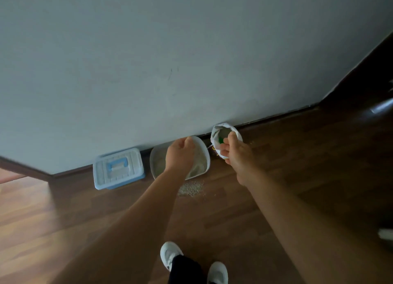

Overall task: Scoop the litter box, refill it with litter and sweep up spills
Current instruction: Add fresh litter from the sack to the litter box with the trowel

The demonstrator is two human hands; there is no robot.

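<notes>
Refill seems underway: right grip (231, 149) grasps litter bag (215, 131), left grip (180, 154) released over litter box (205, 154); six-o'clock spill (191, 189) unswept.

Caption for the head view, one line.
Right hand holds the open litter bag; left hand hovers over the litter box, spilled litter on floor.

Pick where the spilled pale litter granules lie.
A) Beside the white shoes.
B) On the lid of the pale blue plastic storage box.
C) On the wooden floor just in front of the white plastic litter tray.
C: the patch of spilled granules lies on the brown wooden floor, right at the near edge of the white plastic litter tray.
</notes>
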